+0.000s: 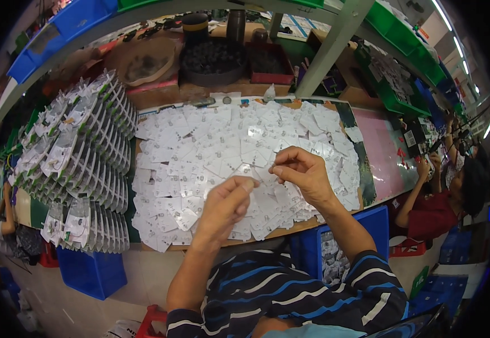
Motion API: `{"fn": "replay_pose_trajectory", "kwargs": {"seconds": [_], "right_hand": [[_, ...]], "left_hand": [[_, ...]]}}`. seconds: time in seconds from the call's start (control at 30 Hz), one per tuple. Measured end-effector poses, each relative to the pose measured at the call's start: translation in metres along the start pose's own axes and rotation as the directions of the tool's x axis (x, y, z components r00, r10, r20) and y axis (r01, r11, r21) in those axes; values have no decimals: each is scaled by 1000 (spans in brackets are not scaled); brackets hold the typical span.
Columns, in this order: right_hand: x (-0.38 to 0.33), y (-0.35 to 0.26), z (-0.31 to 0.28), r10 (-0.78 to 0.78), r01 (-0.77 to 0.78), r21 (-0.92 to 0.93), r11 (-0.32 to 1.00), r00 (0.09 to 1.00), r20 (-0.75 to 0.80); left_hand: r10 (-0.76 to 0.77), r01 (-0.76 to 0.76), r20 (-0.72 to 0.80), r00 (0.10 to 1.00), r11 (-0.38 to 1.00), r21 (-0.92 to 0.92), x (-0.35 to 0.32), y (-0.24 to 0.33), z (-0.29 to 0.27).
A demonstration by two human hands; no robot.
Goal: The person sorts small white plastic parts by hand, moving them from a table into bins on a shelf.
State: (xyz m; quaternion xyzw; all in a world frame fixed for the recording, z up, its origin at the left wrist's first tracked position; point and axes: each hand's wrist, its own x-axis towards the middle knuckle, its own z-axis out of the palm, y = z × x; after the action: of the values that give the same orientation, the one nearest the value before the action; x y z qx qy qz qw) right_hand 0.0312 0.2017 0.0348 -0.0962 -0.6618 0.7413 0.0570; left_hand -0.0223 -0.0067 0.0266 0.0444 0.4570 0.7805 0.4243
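My left hand is closed above the worktable, its thumb and index finger pressed together. Close by on the right, my right hand is also closed in a pinch, a little higher and farther away. Whatever the fingertips hold is too small to make out. Beneath both hands lies a broad layer of overlapping flat white plastic pieces, many bearing a small round fitting. To the left rises a tall stack of white panels with green edges, in several leaning columns.
Along the back stand a tan bowl, a black basin and a red tray. A pale post rises behind the table. Blue bins sit below the front edge. A person in red works at right.
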Motion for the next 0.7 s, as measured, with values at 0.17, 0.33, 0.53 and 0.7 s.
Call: {"fn": "replay_pose_trajectory", "kwargs": {"seconds": [0.17, 0.33, 0.53, 0.7], "right_hand": [[21, -4, -13, -105, 107, -138, 985, 994, 24], [59, -9, -22, -187, 187, -291, 938, 982, 25], [122, -16, -16, -280, 308, -436, 845, 951, 129], [194, 6, 6, -314, 298, -706, 642, 943, 112]], "left_hand": [[1, 1, 23, 1000, 996, -84, -10, -3, 5], [94, -94, -4, 996, 983, -157, -22, -5, -7], [188, -181, -197, 962, 982, 49, -43, 6, -14], [401, -344, -308, 863, 912, 223, -51, 12, -24]]}}
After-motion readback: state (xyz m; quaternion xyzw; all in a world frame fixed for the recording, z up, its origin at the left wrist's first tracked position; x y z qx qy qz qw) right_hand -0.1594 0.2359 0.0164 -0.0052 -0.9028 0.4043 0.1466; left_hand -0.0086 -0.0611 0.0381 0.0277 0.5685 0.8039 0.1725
